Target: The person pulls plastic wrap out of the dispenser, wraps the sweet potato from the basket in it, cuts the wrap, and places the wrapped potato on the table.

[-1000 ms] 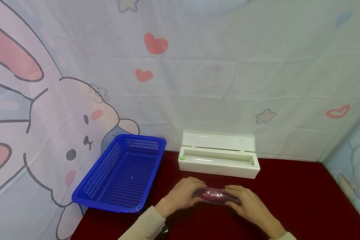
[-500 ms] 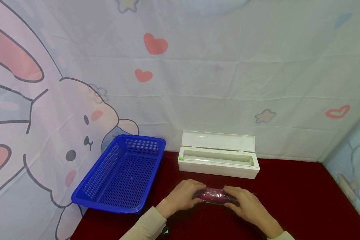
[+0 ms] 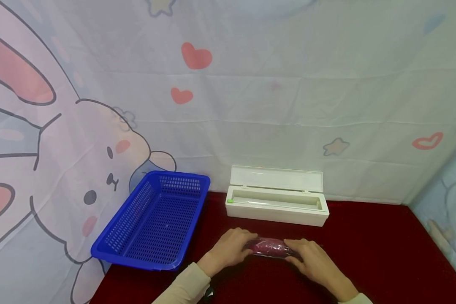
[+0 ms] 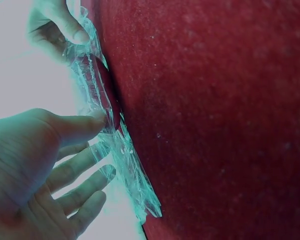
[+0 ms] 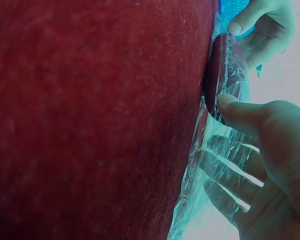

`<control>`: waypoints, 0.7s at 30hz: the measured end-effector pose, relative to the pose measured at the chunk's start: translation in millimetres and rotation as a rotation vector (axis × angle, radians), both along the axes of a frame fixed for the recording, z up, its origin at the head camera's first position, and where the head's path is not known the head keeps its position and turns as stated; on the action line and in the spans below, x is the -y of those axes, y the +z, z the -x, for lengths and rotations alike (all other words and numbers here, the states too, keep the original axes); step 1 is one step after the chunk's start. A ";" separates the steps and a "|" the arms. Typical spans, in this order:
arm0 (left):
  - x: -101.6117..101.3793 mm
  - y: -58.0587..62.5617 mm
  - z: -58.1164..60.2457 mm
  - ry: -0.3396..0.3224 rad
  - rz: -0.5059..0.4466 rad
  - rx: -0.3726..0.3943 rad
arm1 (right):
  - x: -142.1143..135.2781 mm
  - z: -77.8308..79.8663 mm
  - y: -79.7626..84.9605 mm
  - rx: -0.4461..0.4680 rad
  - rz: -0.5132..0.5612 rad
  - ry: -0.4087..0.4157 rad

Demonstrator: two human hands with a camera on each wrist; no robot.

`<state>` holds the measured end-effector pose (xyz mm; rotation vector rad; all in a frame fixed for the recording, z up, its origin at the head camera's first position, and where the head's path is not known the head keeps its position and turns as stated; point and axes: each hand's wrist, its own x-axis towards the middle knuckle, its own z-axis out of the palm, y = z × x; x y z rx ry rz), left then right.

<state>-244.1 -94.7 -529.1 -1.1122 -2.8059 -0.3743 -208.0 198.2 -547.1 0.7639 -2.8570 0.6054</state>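
A purple-red oblong thing (image 3: 269, 247) with a rounded end lies wrapped in clear cling film, low over the red cloth. At its left end, my left hand (image 3: 229, 248) pinches the film with the thumb in front and the fingers behind. My right hand (image 3: 314, 261) grips the right end likewise, its thumb (image 5: 235, 107) against the wrapped end. Loose, crinkled cling film (image 4: 135, 175) trails past the left hand's fingers. Past the right hand, more film (image 5: 192, 185) stretches over the spread fingers.
Behind the hands stands a white cling film dispenser (image 3: 277, 215), its lid (image 3: 276, 179) up and a green slider (image 3: 230, 201) at its left end. A blue slotted basket (image 3: 150, 264) is at the left. A printed cloth (image 3: 266, 105) hangs behind the red tabletop (image 3: 380, 240).
The right hand has moved slightly left along the wrapped thing. The left hand stays almost in place. Basket and dispenser have not moved.
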 end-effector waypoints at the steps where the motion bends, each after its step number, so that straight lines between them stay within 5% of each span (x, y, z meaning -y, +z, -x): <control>1: 0.0 -0.4 0.0 0.006 0.003 0.000 | -0.1 0.5 -0.4 0.000 -0.001 0.001; 7: -0.9 -1.8 0.6 0.036 0.026 0.010 | 0.7 1.7 -0.6 -0.005 -0.016 -0.002; 21: -3.8 2.0 -1.6 0.051 0.006 0.104 | 2.7 3.0 -6.9 -0.182 -0.065 0.040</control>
